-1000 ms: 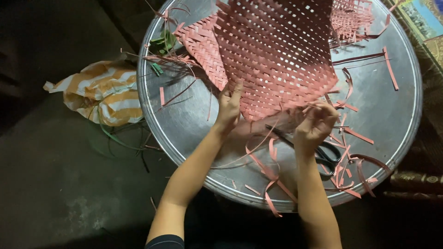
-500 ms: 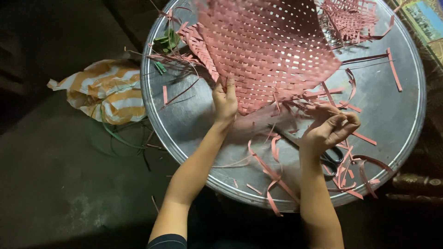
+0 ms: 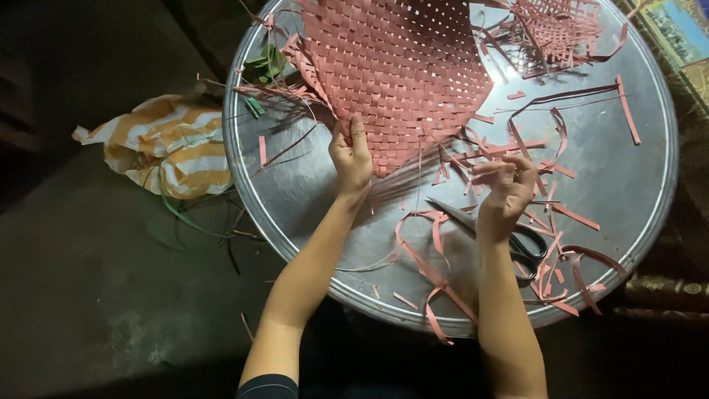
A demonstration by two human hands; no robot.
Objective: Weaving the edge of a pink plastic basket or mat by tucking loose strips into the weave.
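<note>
**Right hand lifted off the weave, strips pinched**

Since the earlier frames, the right hand (image 3: 508, 186) had drawn away from the mat's edge and risen over the table, while the left hand had slid a little further up onto the weave. The left hand (image 3: 352, 157) lay pressed on the lower point of the pink woven mat (image 3: 395, 70), fingers closed on its edge, pinning it down. The right hand was curled shut, pinching thin pink strips between fingertips, just beside the mat's loose fringe.

The mat lay on the far half of the round metal table (image 3: 635, 185), a broad area already tightly plaited; its lower right edge ended in unwoven strip ends, so by my judgement the body was largely done and the border was left to finish. A smaller woven piece (image 3: 555, 29) lay at the far right. Scissors (image 3: 517, 236) rested under the right wrist among cut pink offcuts (image 3: 436, 273). A striped orange and white bag (image 3: 166, 144) sat on the floor to the left.
</note>
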